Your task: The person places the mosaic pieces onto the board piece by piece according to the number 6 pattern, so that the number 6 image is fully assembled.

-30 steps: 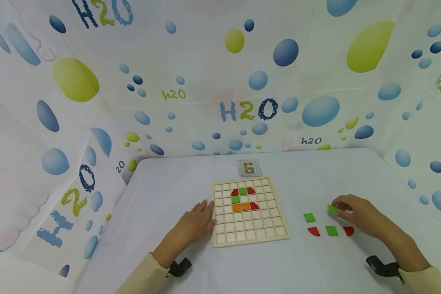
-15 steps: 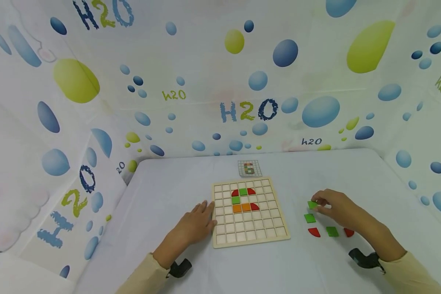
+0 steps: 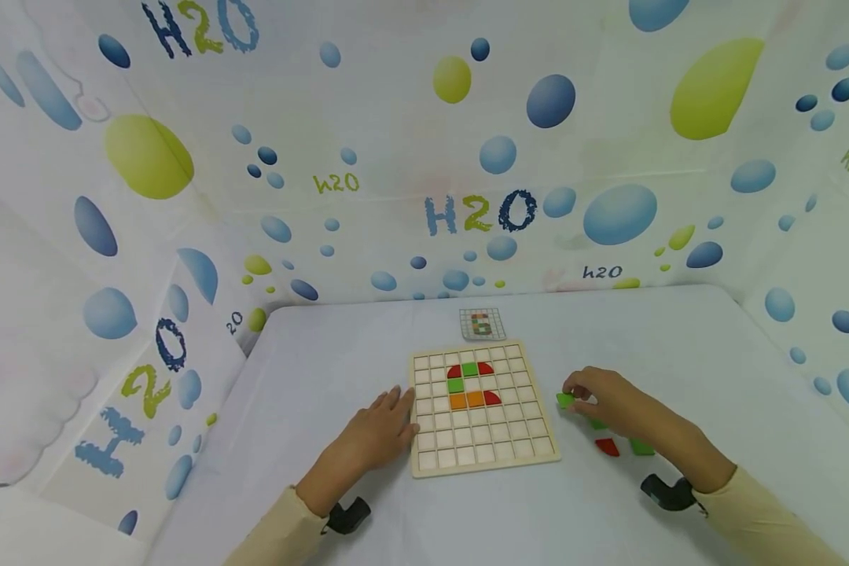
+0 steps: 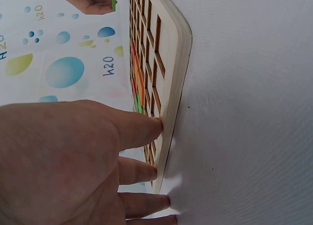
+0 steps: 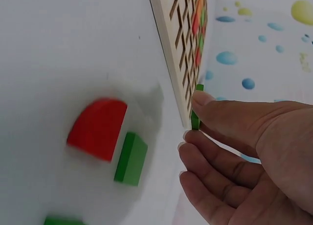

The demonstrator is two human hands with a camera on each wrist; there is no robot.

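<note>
A wooden grid board [image 3: 484, 460] lies on the table, with green, red and orange tiles set in its upper middle cells. My left hand [image 3: 375, 432] rests at the board's left edge; in the left wrist view its thumb and a finger touch the rim and the fingers are straight. My right hand [image 3: 601, 393] pinches a green square tile [image 3: 564, 401] between thumb and fingers, above the table just right of the board. Under that hand lie a red quarter-round tile [image 3: 607, 447], a green tile [image 5: 131, 159] and another green tile [image 3: 641, 447], partly covered by the forearm.
A small pattern card [image 3: 482, 324] with a gridded, coloured figure lies behind the board. White cloth covers the table [image 3: 339, 338], and a printed curtain [image 3: 382, 118] surrounds it at the back and sides.
My right hand has carried the green square tile leftward from the loose tiles toward the board. The right forearm now hides the second red tile. My left hand stays in place.
</note>
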